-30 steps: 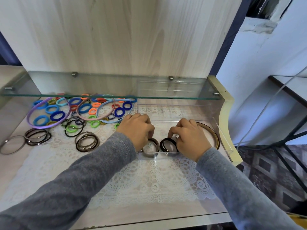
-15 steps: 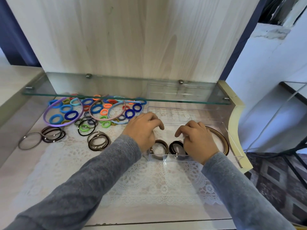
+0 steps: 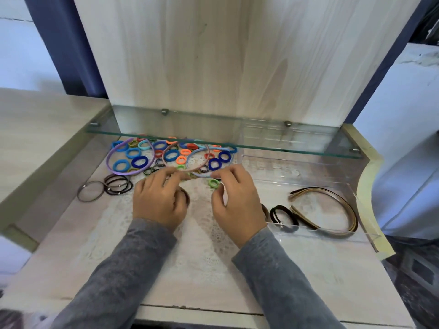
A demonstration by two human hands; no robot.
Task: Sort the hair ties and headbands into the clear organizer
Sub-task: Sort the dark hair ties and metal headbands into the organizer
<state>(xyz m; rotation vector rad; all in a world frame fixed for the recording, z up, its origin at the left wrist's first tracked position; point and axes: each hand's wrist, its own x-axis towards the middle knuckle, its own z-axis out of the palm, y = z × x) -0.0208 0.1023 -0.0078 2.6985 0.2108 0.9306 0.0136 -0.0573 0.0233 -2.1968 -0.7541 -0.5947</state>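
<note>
1. While both hands hang over the lace mat (image 3: 199, 236), the left hand (image 3: 158, 200) sits palm down over a dark brown hair tie (image 3: 186, 197), fingers curled; whether its grip has closed on that tie, I cannot tell.
2. The right hand (image 3: 237, 205) reaches toward the loose pile, thumb and fingers bent and parted just above a small green hair tie (image 3: 213, 183); contact is unclear, so no call on that grip either.
3. The clear organizer (image 3: 332, 235) lies at the right of the desk (image 3: 71, 233), its right wall hard by the desk's curved cream edge (image 3: 365, 186).
4. Inside it: brown headbands (image 3: 342, 210) arc through the right part, black hair ties (image 3: 283, 216) sit just left of them near the front wall, and another brown tie peeks out behind the right wrist.
5. Unsorted stock crowds the back left: coloured hair ties (image 3: 140, 161), a purple headband (image 3: 128, 157), a pink headband (image 3: 186, 155) and a blue headband (image 3: 209, 160), partly tucked under the glass shelf (image 3: 261, 138).
6. That shelf overhangs the rear of the desk, so headroom back there is tight.
7. More black ties (image 3: 117, 185) and a thin grey ring (image 3: 90, 191) lie at the left.
8. Open room is in front: bare mat between the sleeves and the desk's near edge.
9. No readable writing or brand anywhere.
</note>
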